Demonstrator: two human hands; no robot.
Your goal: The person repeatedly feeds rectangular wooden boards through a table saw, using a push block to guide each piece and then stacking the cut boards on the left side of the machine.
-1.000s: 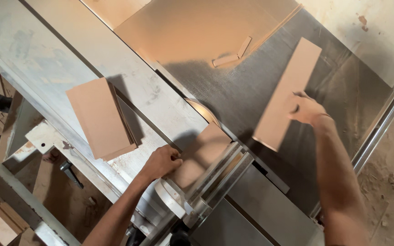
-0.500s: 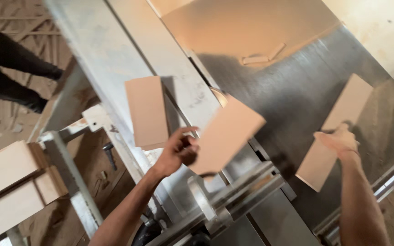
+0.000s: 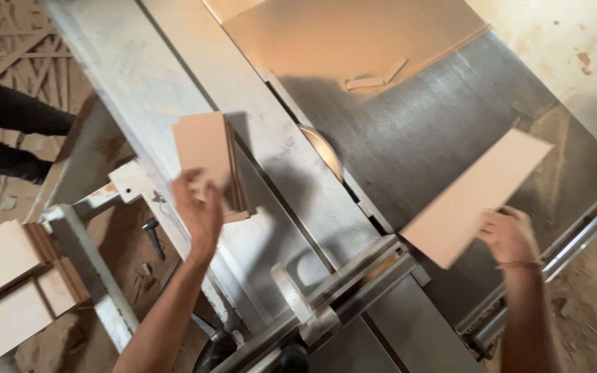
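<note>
Tan cut boards in a stack (image 3: 212,162) sit on the saw's grey sliding table (image 3: 139,76); left hand (image 3: 198,207) rests at the stack's near edge, fingers loosely spread. Right hand (image 3: 509,235) pinches the long board (image 3: 475,197) over the steel saw table (image 3: 409,148). Half a second ago the left hand carried a panel; now it's on the stack.

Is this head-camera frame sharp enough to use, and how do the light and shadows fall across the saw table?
Head view: motion blur smears the left hand at the stack of boards; the right hand and its long board look soft too. Warm light hits the top; a dark shadow covers the saw table around the blade.
</note>
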